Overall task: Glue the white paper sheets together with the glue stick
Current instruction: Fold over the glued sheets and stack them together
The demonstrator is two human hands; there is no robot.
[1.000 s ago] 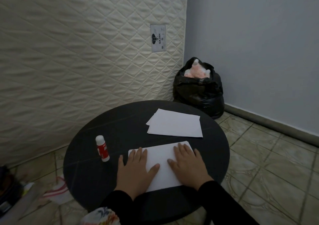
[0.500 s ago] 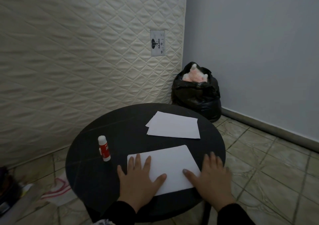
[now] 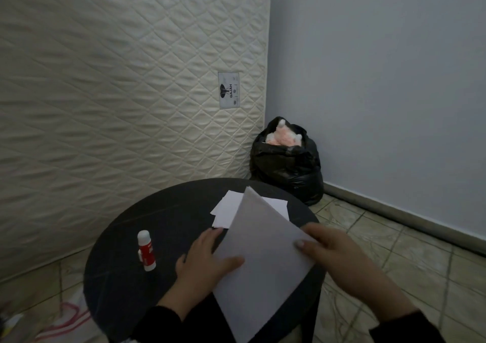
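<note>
While both hands are holding one sheet up off the tabletop, the scene is reading as follows, largest thing first.

Mattress [image 3: 118, 92]: leaning upright against the wall behind the table, its label facing the camera.
Tabletop [image 3: 126, 250]: round and dark, carrying the paper and the glue.
Black bag [image 3: 289, 169]: sitting on the floor in the corner, something pink showing at its open top.
Raised sheet [image 3: 263, 258]: tilting up, its near corner hanging past the table edge.
Paper stack [image 3: 226, 208]: lying flat at the far side, partly hidden by the raised sheet.
Right hand [image 3: 339, 253]: closing on the raised sheet's right edge, thumb on top.
Left hand [image 3: 205, 261]: gripping the sheet's left edge, thumb pressing on its face.
Glue stick [image 3: 146, 250]: standing capped on the tabletop, left of the left hand and apart from it.
</note>
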